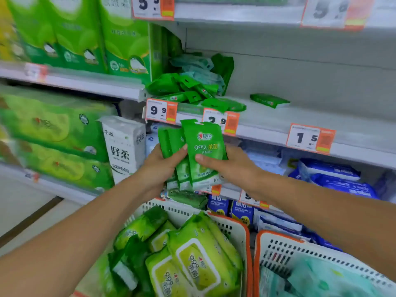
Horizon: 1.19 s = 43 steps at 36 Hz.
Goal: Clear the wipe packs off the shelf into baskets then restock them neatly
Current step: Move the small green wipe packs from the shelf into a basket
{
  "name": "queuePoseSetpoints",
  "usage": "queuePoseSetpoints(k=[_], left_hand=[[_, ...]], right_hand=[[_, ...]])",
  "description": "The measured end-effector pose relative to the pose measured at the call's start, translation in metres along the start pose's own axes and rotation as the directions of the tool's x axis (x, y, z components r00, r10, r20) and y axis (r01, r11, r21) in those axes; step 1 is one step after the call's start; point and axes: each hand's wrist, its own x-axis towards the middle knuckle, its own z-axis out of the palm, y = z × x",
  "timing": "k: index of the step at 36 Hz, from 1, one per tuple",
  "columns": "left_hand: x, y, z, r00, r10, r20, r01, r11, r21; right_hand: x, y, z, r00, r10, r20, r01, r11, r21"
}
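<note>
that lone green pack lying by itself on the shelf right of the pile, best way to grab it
Probably across its short width, from the front. The lone green pack lies flat on the shelf, apart from the pile, with open space around it. Both hands are holding packs now, so one would need freeing first.

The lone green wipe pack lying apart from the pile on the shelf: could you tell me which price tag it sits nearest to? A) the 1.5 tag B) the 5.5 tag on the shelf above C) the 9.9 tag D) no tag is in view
A: the lone green wipe pack lies on the shelf just up and left of the 1.5 tag, well right of the pile.
</note>
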Motion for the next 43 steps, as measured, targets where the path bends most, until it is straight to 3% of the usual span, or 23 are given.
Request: queuePoseSetpoints(k=[4,7,10,12,14,15,16,18,20,22,24,26,27,28,30,31,33,36,38,40,42,43], left_hand=[[-0.004,-0.022,-0.041,0.991,-0.132,0.018,0.129,0.986,0.105],[-0.009,-0.041,-0.077,0.969,-0.242,0.040,0.226,0.945,0.238],[-0.013,-0.064,-0.106,0.928,-0.374,0.002,0.344,0.856,0.387],[-0.017,-0.082,-0.122,0.876,-0.479,-0.053,0.427,0.722,0.544],[-0.024,-0.101,-0.135,0.771,-0.624,-0.129,0.505,0.474,0.722],[-0.027,-0.107,-0.139,0.730,-0.664,-0.161,0.470,0.316,0.824],[-0.027,-0.112,-0.142,0.735,-0.654,-0.178,0.386,0.189,0.903],[-0.021,-0.106,-0.142,0.805,-0.572,-0.160,0.203,0.013,0.979],[-0.008,-0.089,-0.134,0.852,-0.507,-0.130,0.120,-0.052,0.991],[0.006,-0.058,-0.117,0.905,-0.425,-0.014,0.027,0.022,0.999],[0.022,-0.030,-0.098,0.957,-0.250,0.149,-0.111,0.160,0.981],[0.033,0.002,-0.075,0.971,0.100,0.218,-0.240,0.364,0.900],[0.038,0.020,-0.062,0.935,0.283,0.213,-0.325,0.450,0.832],[0.044,0.039,-0.047,0.880,0.436,0.189,-0.411,0.497,0.764],[0.062,0.073,-0.020,0.754,0.644,0.131,-0.535,0.486,0.691],[0.075,0.087,-0.008,0.712,0.692,0.120,-0.559,0.454,0.694],[0.110,0.105,0.015,0.709,0.679,0.189,-0.532,0.339,0.776],[0.153,0.108,0.046,0.869,0.425,0.255,-0.277,-0.009,0.961],[0.169,0.101,0.057,0.909,0.390,0.147,-0.092,-0.155,0.984],[0.176,0.099,0.058,0.835,0.536,0.122,-0.030,-0.177,0.984],[0.182,0.106,0.052,0.724,0.670,0.160,-0.050,-0.181,0.982],[0.188,0.111,0.045,0.702,0.696,0.152,-0.041,-0.173,0.984]], right_hand=[[0.020,0.020,0.047,0.954,0.215,0.207,-0.274,0.907,0.321],[0.026,0.041,0.084,0.875,0.316,0.367,-0.444,0.825,0.349],[0.031,0.073,0.116,0.837,0.373,0.401,-0.500,0.819,0.282],[0.032,0.095,0.137,0.810,0.438,0.388,-0.539,0.818,0.201],[0.032,0.112,0.156,0.823,0.502,0.267,-0.521,0.854,-0.001],[0.032,0.116,0.162,0.843,0.508,0.180,-0.483,0.860,-0.166],[0.033,0.119,0.167,0.874,0.478,0.082,-0.431,0.843,-0.322],[0.037,0.118,0.170,0.937,0.349,0.011,-0.298,0.816,-0.495],[0.038,0.108,0.163,0.976,0.207,0.071,-0.137,0.831,-0.539],[0.039,0.088,0.144,0.995,0.034,0.092,0.019,0.850,-0.527],[0.040,0.057,0.111,0.985,-0.175,-0.012,0.153,0.889,-0.432],[0.041,0.011,0.066,0.895,-0.411,-0.172,0.332,0.873,-0.358],[0.042,-0.014,0.041,0.814,-0.523,-0.252,0.422,0.831,-0.362],[0.044,-0.038,0.015,0.724,-0.610,-0.323,0.486,0.783,-0.389],[0.058,-0.073,-0.032,0.584,-0.710,-0.393,0.525,0.700,-0.485],[0.072,-0.084,-0.053,0.567,-0.721,-0.398,0.495,0.685,-0.535],[0.106,-0.094,-0.089,0.679,-0.627,-0.382,0.333,0.727,-0.601],[0.144,-0.093,-0.120,0.928,-0.253,-0.274,0.041,0.800,-0.599],[0.159,-0.083,-0.126,0.991,-0.031,-0.131,-0.043,0.849,-0.527],[0.176,-0.067,-0.127,0.998,0.045,-0.054,-0.064,0.897,-0.438],[0.193,-0.056,-0.124,0.996,-0.006,-0.091,-0.031,0.917,-0.397],[0.201,-0.056,-0.123,0.991,-0.045,-0.126,-0.007,0.923,-0.384]])
